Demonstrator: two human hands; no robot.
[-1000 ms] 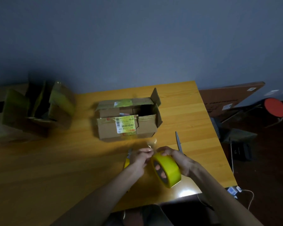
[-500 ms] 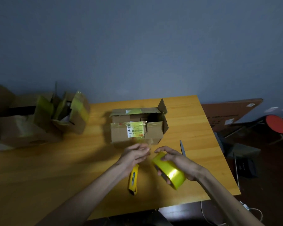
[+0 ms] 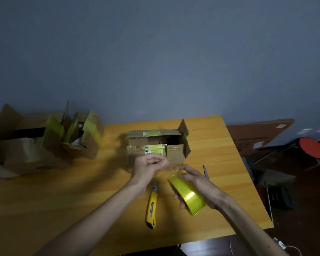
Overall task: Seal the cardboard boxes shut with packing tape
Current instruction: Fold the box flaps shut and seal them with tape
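Observation:
A small cardboard box [image 3: 175, 157] with a barcode label stands mid-table, its right flaps open. My right hand [image 3: 198, 182] grips a yellow roll of packing tape [image 3: 187, 194] just in front of the box. My left hand [image 3: 149, 166] pinches the clear free end of the tape, pulled a short way to the left of the roll, in front of the box's near side. Two more cardboard boxes [image 3: 78, 137] with open flaps and yellow tape stand at the far left.
A yellow utility knife [image 3: 151, 206] lies on the wooden table [image 3: 44, 200] between my forearms. Scissors [image 3: 206, 172] lie right of the roll. Off the table's right edge are a flat brown carton [image 3: 257, 135], a red stool [image 3: 311, 147] and cables.
The view has tilted up, so the boxes at the left show fully. My hands moved apart a little, drawing the tape end out towards the small box. The knife now lies uncovered.

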